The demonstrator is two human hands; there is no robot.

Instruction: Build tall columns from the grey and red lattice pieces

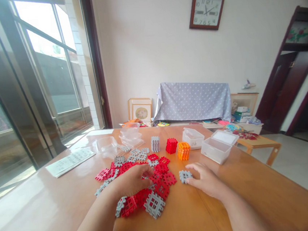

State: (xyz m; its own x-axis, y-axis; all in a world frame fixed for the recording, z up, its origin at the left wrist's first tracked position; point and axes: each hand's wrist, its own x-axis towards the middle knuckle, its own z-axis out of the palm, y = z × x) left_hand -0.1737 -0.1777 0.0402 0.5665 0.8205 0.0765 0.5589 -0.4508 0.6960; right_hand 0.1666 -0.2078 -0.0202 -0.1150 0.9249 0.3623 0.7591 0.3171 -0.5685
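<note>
My left hand (134,179) is over a loose pile of red and grey square plastic interlocking tiles, its thumb and fingers curved and apart. A grey tile (151,185) shows just below its thumb. To the right of the pile, my right hand (207,179) has thumb and fingertips at the edges of a grey interlocking tile (185,176) close to the tabletop. At the pile's front lies a larger grey tile (154,204). Behind the hands stand a grey stack (155,144), a red stack (171,145) and an orange stack (184,151) of tiles.
An open clear plastic box (216,151) and another labelled box (193,139) stand back right on the wooden table (190,213). Clear containers (106,146) and stacked clear lids (131,136) are at the back left. A printed sheet (71,161) lies left of the pile.
</note>
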